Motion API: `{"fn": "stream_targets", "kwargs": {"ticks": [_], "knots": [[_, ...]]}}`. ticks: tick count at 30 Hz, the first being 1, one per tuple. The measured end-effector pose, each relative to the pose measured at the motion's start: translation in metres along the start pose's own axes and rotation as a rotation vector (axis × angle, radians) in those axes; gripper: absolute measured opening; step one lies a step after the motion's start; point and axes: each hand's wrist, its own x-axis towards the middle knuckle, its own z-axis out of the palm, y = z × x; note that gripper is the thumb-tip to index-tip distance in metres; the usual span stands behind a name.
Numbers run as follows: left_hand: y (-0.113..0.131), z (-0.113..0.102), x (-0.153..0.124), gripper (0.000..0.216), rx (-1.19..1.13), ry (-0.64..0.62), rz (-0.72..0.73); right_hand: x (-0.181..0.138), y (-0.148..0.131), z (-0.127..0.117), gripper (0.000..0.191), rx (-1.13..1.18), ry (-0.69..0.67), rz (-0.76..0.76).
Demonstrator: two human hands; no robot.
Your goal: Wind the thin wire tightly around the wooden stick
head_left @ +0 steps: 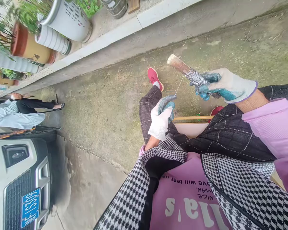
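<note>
My right hand (227, 84), in a white knit glove with a blue-green coated palm, is closed round the lower part of a wooden stick (179, 64). Silvery wire (196, 76) is wound in many turns about the stick's middle. A thin strand (179, 86) runs from these turns down to my left hand (163, 115). That hand wears a matching glove, and its fingers are pinched on the strand's end. The stick is tilted, with its bare pale end pointing up and left. Under my right fingers, part of the stick is hidden.
A wooden bar (193, 118) lies between my legs. Potted plants (69, 22) line a raised ledge (115, 33) at the upper left. A parked car (19, 182) is at the lower left, with another person (31, 108) near it. Concrete ground (98, 108) spreads around my feet.
</note>
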Motion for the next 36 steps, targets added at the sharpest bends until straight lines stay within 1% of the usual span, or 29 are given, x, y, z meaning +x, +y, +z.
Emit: {"fn": "stream_targets", "kwargs": {"ticks": [4,9,14,18,23,31,33,36], "knots": [[0.003,0.002,-0.001,0.036,0.032,-0.043,-0.035,-0.001,0.001,0.0,0.041,0.004,-0.016,-0.006],[0.015,0.008,0.006,0.042,0.031,-0.207,-0.036,-0.003,-0.002,-0.005,0.037,-0.049,-0.036,-0.01],[0.026,0.017,0.008,0.043,-0.018,-0.22,-0.089,-0.005,-0.004,-0.007,0.044,-0.051,-0.016,-0.017],[0.028,0.019,0.006,0.045,-0.065,-0.273,-0.131,-0.005,-0.003,-0.008,0.048,-0.062,-0.013,-0.027],[0.027,0.02,0.003,0.052,-0.06,-0.251,-0.179,-0.006,-0.007,-0.006,0.045,-0.072,0.004,-0.017],[0.029,0.024,0.003,0.053,-0.074,-0.213,-0.134,-0.009,-0.009,-0.004,0.039,-0.054,0.03,-0.03],[0.03,0.026,0.006,0.051,-0.041,-0.177,-0.132,-0.009,-0.01,-0.003,0.039,-0.066,0.033,-0.023],[0.031,0.028,0.008,0.046,0.025,-0.09,-0.155,-0.01,-0.01,-0.004,0.038,-0.073,0.035,-0.015]]}}
